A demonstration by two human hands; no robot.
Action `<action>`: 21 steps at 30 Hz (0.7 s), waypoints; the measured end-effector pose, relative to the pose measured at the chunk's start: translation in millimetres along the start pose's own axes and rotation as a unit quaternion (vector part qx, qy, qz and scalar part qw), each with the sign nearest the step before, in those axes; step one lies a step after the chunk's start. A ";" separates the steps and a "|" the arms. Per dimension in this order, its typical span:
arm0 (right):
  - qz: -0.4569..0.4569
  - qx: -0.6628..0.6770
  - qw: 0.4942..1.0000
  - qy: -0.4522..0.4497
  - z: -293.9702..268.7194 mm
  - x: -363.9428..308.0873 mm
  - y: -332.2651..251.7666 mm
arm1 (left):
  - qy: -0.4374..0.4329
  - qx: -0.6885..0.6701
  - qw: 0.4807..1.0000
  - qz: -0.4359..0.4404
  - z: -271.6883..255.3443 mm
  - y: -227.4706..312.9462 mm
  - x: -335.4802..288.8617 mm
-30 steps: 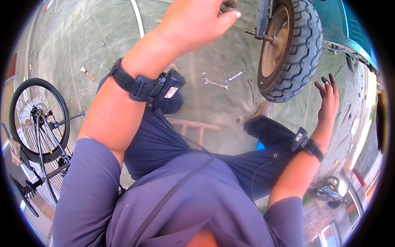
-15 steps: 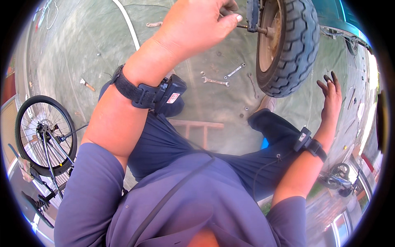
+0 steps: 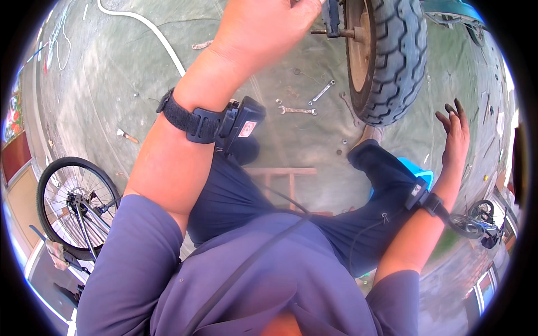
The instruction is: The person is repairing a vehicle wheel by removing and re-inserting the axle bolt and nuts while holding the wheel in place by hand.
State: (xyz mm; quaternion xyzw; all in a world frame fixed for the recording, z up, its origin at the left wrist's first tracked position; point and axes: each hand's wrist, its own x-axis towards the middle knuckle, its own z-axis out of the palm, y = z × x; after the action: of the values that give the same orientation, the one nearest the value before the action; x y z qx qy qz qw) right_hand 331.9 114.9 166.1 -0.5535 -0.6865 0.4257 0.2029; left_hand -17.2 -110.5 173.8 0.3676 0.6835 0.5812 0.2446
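Observation:
My left hand (image 3: 263,29) reaches up to a wheel with a knobbly black tyre (image 3: 399,61). Its thumb is close beside the dark fork leg (image 3: 332,15); the other fingers are mostly cut off by the upper edge, so what they hold does not show. Below the thumb, a rusty axle (image 3: 336,33) pokes out through the end of the fork leg. Right of the wheel, my right hand (image 3: 455,134) is held in the air with blackened fingertips spread, holding nothing.
On the green ground sheet lie two shiny spanners (image 3: 298,111) (image 3: 321,92), a darker spanner (image 3: 350,107) and a small wooden-handled tool (image 3: 128,136). A low wooden frame (image 3: 291,171) is between my legs, with a blue container (image 3: 417,169) by my right leg. A bicycle wheel (image 3: 42,196) stands left.
My left hand has moved up, away from the axle end, which now shows uncovered. The whole view has shifted slightly, showing more of the blue container. My right hand stays spread.

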 end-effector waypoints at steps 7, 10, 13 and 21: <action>-0.001 -0.003 1.000 0.014 -9.3 -7.4 0.7 | 0.010 0.051 0.998 0.032 2.8 2.3 2.2; -0.015 0.010 1.000 0.004 -2.5 -2.5 5.2 | 0.031 0.068 0.997 0.020 2.7 4.4 -1.8; -0.030 0.022 0.999 -0.006 2.1 -1.3 2.5 | 0.054 0.064 0.996 0.027 0.6 3.9 -6.0; -0.044 0.024 0.999 -0.017 -12.6 -1.0 6.6 | 0.051 0.083 0.994 0.056 -0.5 11.4 -17.0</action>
State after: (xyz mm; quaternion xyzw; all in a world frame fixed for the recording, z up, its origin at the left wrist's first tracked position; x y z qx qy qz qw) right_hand 345.5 118.7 167.9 -0.5110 -0.7029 0.4416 0.2229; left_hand -4.7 -123.6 183.5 0.3945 0.7193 0.5530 0.1452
